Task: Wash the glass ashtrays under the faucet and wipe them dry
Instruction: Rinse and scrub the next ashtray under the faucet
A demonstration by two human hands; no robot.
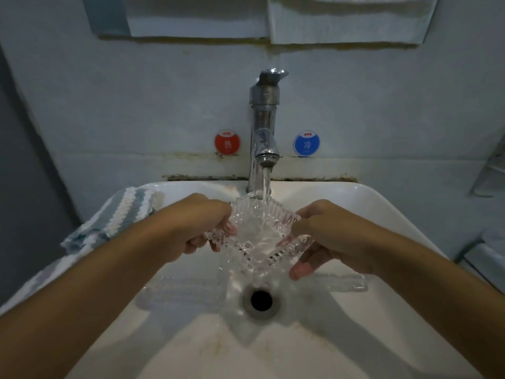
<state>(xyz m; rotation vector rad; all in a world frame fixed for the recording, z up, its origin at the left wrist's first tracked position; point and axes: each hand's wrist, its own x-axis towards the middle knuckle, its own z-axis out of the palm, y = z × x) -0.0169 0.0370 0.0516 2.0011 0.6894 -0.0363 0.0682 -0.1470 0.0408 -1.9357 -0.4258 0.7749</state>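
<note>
Fingers of the left hand [207, 228] curled around the left edge of a ribbed glass ashtray [259, 236], with fingertips tucked under its rim, while the right hand [325, 236] gripped the opposite edge, its thumb over the upper right corner and its fingers [302, 269] reaching beneath the lower right side. Held between both hands, the ashtray sat at the centre of the frame, above the basin and tilted toward the camera, directly under the spout of a chrome faucet [263, 127]. A stream of water [266, 184] ran from the spout into the ashtray's hollow and spilled over its lower edge toward the drain [261, 299], which lay just below it in the picture. Two more clear glass ashtrays rested in the white sink [369, 198], one [185, 294] to the left of the drain and one [336, 283] to the right, both partly under the forearms. Draped over the sink's left rim, at the middle left of the frame, was a striped crocheted cloth [120, 217]. On the wall behind, a round red sticker [227, 142] sat left of the faucet and a round blue sticker [307, 142] right of it. White towels [347, 20] hung along the top edge of the frame.
</note>
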